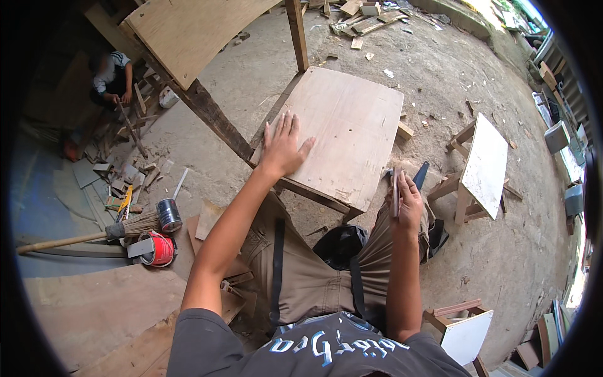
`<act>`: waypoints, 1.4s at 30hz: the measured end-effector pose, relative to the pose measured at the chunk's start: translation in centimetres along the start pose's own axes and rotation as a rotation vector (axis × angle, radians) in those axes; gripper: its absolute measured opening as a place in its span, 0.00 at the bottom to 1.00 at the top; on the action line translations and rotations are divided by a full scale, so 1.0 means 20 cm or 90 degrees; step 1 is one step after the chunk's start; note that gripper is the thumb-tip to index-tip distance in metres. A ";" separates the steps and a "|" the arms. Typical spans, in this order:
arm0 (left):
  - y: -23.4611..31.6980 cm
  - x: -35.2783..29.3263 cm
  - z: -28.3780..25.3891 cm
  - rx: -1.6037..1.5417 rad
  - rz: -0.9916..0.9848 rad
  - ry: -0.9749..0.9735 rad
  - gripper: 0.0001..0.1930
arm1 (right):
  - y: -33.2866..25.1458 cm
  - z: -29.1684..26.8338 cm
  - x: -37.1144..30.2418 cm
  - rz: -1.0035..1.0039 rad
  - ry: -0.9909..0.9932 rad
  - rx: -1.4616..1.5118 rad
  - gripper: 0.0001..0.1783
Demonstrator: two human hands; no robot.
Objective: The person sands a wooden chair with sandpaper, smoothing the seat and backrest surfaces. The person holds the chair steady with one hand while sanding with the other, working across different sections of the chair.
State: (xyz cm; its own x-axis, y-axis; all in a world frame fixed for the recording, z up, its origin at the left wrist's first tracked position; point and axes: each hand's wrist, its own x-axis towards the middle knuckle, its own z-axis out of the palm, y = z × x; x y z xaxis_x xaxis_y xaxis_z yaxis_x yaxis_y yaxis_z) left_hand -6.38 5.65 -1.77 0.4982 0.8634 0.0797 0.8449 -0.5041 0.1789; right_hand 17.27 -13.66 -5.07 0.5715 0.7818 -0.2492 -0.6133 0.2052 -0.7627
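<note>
A wooden chair stands before me, with a pale plywood seat (352,113) and a plywood backrest (195,31) at the upper left. My left hand (286,147) lies flat on the seat's left part, fingers spread. Beyond the seat's near right corner, my right hand (407,201) grips a thin, flat brown block (396,191) held on edge. Whether the block touches the seat edge, I cannot tell. Just past that hand a dark, pointed blade-like piece (421,174) shows; its lower part is hidden.
Two small stools with white tops (485,166) (468,338) stand at right. At left lie a broom (135,226), a metal can (168,215) and a red container (162,249). Wood scraps (370,22) litter the far floor. Another person (114,78) works at the far left.
</note>
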 end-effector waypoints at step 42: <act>0.80 0.79 0.20 0.017 0.158 -0.039 0.33 | -0.21 -0.14 -0.06 -0.020 0.120 0.048 0.10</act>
State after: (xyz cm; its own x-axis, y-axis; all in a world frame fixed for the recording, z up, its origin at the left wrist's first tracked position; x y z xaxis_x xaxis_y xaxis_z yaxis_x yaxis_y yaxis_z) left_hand 15.74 11.19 -1.54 0.7007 0.7111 0.0583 0.7001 -0.7010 0.1359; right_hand 20.71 -17.13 -3.14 0.6785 0.6516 -0.3393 -0.6289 0.2764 -0.7267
